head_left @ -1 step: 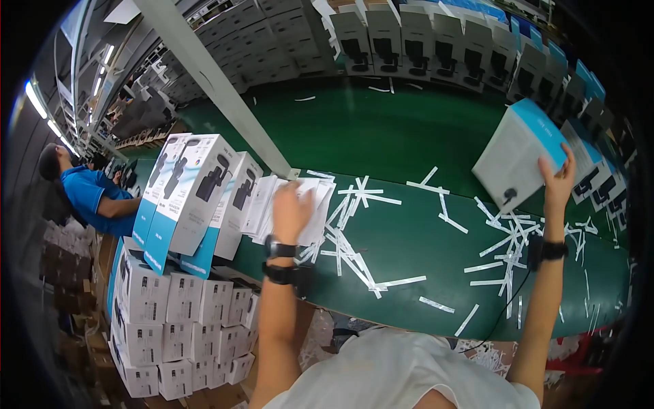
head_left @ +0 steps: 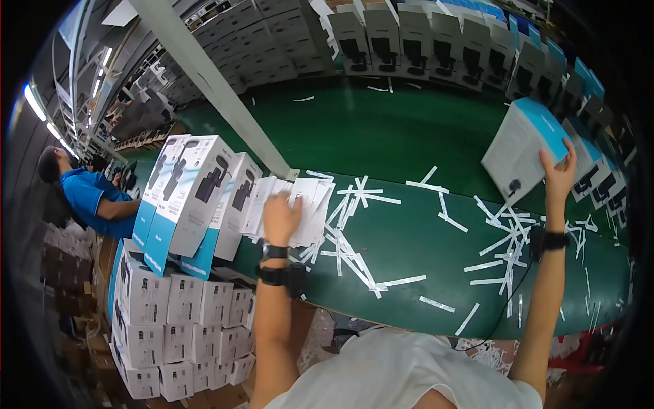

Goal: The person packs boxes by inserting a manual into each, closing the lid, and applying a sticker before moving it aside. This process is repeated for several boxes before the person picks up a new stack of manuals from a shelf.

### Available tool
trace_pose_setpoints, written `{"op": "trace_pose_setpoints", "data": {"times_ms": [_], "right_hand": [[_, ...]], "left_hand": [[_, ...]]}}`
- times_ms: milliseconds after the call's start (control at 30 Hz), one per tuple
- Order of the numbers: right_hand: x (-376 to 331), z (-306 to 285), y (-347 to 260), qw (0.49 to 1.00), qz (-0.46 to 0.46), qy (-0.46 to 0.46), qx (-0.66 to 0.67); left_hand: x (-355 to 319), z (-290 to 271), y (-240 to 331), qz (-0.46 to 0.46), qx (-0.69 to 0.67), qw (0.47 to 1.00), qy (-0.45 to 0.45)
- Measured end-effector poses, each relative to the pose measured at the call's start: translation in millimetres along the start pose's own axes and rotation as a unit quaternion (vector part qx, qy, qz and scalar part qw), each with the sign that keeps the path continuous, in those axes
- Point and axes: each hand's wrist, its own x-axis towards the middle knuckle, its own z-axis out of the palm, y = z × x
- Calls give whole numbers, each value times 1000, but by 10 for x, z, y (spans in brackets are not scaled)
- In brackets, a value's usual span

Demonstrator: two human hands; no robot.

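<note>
My left hand [head_left: 282, 218] lies over a pile of white folded leaflets [head_left: 315, 208], its fingers apart and resting on the papers; whether it has picked up a sheet does not show. At the far right, my right hand [head_left: 559, 170] grips the edge of a white carton [head_left: 511, 153] with a blue top panel, thumb on one side and fingers on the other. That carton stands tilted on the green table near similar ones. Black bands are on both wrists.
White paper strips [head_left: 354, 262] lie scattered over the green table [head_left: 402, 238]. Printed cartons [head_left: 197, 198] lean left of the leaflets, above stacked white boxes [head_left: 144, 293]. A slanted metal post [head_left: 218, 88] rises behind. More cartons [head_left: 415, 41] line the back. A person in blue [head_left: 99, 194] is at left.
My left hand has come slightly lower and left over the leaflets. The carton in my right hand has shifted a little to the right.
</note>
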Motion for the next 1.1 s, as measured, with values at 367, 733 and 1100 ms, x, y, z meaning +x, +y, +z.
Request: {"op": "trace_pose_setpoints", "data": {"times_ms": [367, 733, 1100], "right_hand": [[-209, -535, 68, 975, 68, 85, -193], [-1622, -932, -453, 995, 66, -52, -48], [-1852, -778, -631, 982, 168, -86, 6]], "left_hand": [[-222, 87, 103, -130, 148, 963, -182], [64, 181, 67, -184, 124, 924, -311], [142, 172, 185, -185, 122, 914, -341]]}}
